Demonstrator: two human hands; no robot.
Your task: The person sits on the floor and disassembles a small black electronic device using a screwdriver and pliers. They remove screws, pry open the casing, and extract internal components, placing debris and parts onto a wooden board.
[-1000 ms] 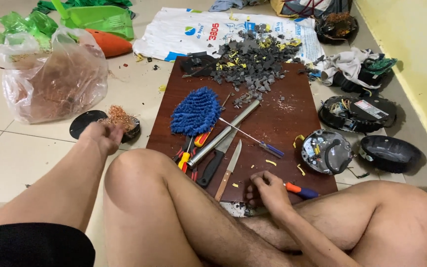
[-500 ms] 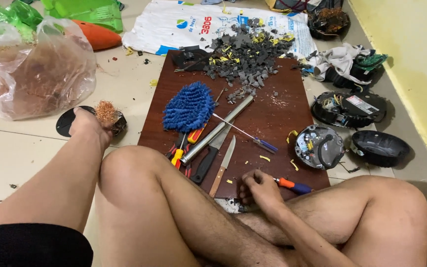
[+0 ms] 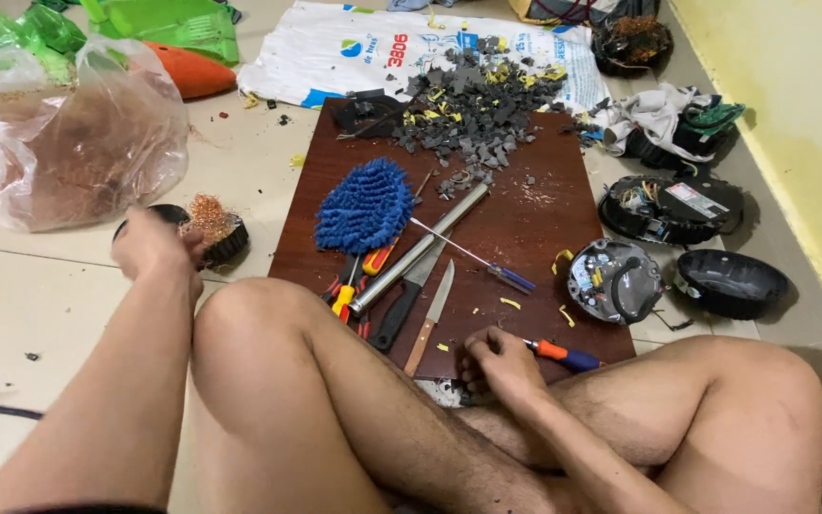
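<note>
Copper wire [image 3: 209, 215] in black dish [image 3: 230, 246] touching left hand [image 3: 156, 246]; right hand [image 3: 497, 364] beside screwdriver [image 3: 563, 356].

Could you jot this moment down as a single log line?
left hand: at copper wire in black tray | right hand: on board, beside orange-handled screwdriver

1. Left hand [image 3: 154, 246] is curled loosely, beside a round black dish [image 3: 225, 249] piled with tangled copper wire [image 3: 208, 215], on the tiled floor [image 3: 40, 305].
2. Right hand [image 3: 497, 364] rests on the near edge of a dark brown wooden board [image 3: 535, 219], fingers bent, just beside an orange-and-blue-handled screwdriver [image 3: 563, 354].
3. On the board: blue fluffy microfibre mitt [image 3: 365, 205], grey metal tube [image 3: 420, 247], wooden-handled knife [image 3: 430, 317], heap of grey plastic fragments [image 3: 473, 107].
</note>
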